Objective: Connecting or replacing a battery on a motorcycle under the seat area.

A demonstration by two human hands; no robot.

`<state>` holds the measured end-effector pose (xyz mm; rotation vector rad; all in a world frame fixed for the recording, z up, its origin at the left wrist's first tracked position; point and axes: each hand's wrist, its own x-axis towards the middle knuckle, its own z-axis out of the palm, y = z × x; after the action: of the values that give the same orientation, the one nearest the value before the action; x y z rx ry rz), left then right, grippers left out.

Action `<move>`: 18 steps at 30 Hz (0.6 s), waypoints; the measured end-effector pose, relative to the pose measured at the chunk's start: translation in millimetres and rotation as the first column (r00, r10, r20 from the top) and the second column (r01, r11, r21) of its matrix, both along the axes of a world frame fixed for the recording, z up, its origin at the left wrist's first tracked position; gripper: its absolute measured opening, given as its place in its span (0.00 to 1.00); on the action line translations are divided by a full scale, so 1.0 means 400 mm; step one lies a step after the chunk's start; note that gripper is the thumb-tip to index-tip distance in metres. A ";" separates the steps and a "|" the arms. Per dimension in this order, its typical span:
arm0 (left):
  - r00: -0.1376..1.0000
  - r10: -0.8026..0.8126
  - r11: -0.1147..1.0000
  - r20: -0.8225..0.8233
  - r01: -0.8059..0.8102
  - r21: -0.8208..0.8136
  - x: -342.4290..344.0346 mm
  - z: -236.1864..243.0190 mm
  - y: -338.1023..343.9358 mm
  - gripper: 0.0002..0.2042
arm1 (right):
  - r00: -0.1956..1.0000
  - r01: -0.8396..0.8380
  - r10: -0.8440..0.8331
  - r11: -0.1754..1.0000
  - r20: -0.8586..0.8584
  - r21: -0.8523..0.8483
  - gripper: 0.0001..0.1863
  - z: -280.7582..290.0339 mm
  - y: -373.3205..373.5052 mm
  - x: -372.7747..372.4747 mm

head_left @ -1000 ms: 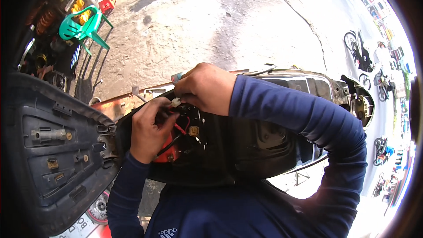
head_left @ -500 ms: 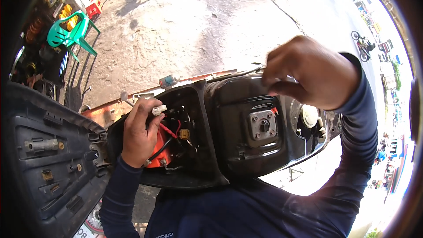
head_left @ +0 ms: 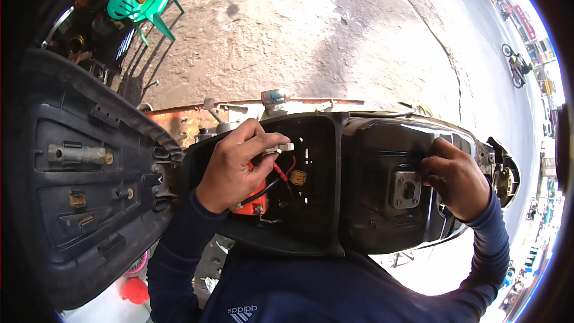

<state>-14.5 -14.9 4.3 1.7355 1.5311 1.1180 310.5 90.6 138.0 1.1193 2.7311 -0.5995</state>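
My left hand (head_left: pixel 236 164) pinches a white plastic connector (head_left: pixel 286 148) above the open under-seat bay (head_left: pixel 320 215) of a motorbike. Below it sits an orange-red battery (head_left: pixel 256 202), partly covered by the hand. A red wire (head_left: pixel 279 171), a black cable (head_left: pixel 270 187) and a yellowish connector (head_left: pixel 298 177) lie beside the battery. Over the black fuel tank (head_left: pixel 365 221), my right hand (head_left: pixel 459 179) is closed, its fingers curled by the edge of a bolted metal plate (head_left: pixel 405 190). Whatever those fingers may hold is hidden.
The raised seat (head_left: pixel 128 170) shows its ribbed underside at the left. Beyond the bike stand a small bottle (head_left: pixel 274 97) on a rusty ledge and a green plastic chair (head_left: pixel 146 3). Another motorbike (head_left: pixel 516 66) is on the road at the right.
My right hand has come down from above the tank to the metal plate. My left hand keeps the white connector, now turned more sideways. The whole view has shifted.
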 end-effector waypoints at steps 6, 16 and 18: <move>1.000 -0.007 1.000 0.018 0.007 -0.006 -0.015 -0.003 -0.011 0.15 | 0.963 -0.043 0.034 0.999 -0.267 -0.028 0.09 0.047 0.010 -0.122; 0.995 -0.011 1.000 0.097 0.009 0.013 -0.008 0.001 -0.001 0.12 | 0.612 -0.470 0.271 0.880 -0.743 -0.066 0.15 -0.176 0.006 -0.393; 0.998 -0.022 0.999 0.050 0.020 0.047 -0.019 -0.014 0.000 0.12 | 0.601 -0.497 0.280 0.865 -0.749 -0.075 0.17 -0.204 -0.001 -0.396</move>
<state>-22.1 -14.8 -1.3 1.7365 1.4637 1.1874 151.9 90.1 56.3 0.1542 3.1772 -1.5599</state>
